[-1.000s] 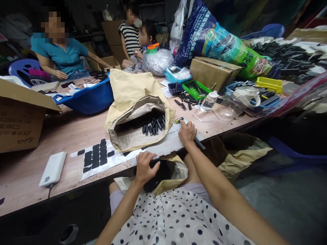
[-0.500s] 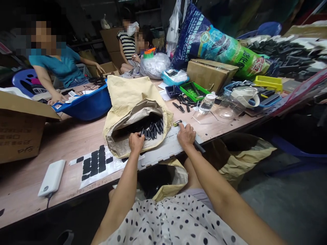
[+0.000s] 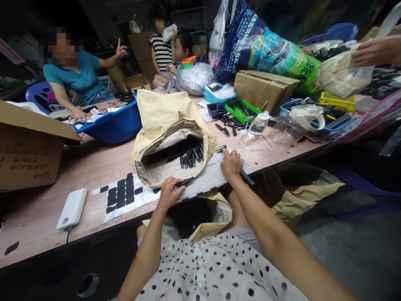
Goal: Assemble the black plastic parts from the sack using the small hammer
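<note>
Left hand [image 3: 171, 193]: grip pinching one black part [image 3: 187, 182], which sticks out at 2 o'clock over the grey board [image 3: 206, 179]. Right hand [image 3: 232, 164], at 2 o'clock from the left: fingers curled round a black bar [image 3: 247, 177], whose end shows at 4 o'clock; fist on the board's right end. Yellow piece [image 3: 220, 148] at about 11 o'clock, by the thumb; can't tell if it joins the bar.

From left hand: 12 o'clock, a sack [image 3: 166, 104] lying on the worktop [image 3: 103, 158], mouth toward the wearer, more black parts inside, bunched at 1 o'clock. 9 o'clock, sticker sheet [image 3: 134, 200], then power bank [image 3: 72, 209], cable attached. Between 10 and 11, blue basin [image 3: 117, 125].

From right hand: 12 to 1, green tray [image 3: 233, 115]; between 1 and 2, jar [image 3: 258, 126]; 2 o'clock, jug [image 3: 290, 119], and farther out another person's hand [image 3: 371, 52] with a plastic bag [image 3: 341, 75].
</note>
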### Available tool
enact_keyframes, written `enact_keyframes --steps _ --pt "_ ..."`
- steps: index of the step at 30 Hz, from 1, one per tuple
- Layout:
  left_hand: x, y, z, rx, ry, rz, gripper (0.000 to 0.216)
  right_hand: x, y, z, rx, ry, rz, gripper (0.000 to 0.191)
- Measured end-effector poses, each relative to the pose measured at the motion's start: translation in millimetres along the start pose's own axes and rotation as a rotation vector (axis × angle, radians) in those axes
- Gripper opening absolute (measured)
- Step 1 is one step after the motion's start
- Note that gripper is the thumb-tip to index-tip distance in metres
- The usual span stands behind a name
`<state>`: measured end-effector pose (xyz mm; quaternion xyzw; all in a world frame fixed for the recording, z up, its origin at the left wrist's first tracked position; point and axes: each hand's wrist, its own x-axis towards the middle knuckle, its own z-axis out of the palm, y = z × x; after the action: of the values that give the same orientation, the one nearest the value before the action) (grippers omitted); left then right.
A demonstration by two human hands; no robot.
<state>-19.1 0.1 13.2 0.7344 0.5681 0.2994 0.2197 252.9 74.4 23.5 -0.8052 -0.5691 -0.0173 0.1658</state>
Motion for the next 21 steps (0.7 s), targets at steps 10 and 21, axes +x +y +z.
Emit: enact_keyframes --steps 10,21 --pt "2 -3 15 0.069 0.075 -0.001 0.012 -49 -4 -28 0.531 0.212 -0.05 0.044" --pt "5 5 17 0.076 0.05 -0.049 0.011 -131 -48 -32 0.597 -0.088 -0.496 0.044"
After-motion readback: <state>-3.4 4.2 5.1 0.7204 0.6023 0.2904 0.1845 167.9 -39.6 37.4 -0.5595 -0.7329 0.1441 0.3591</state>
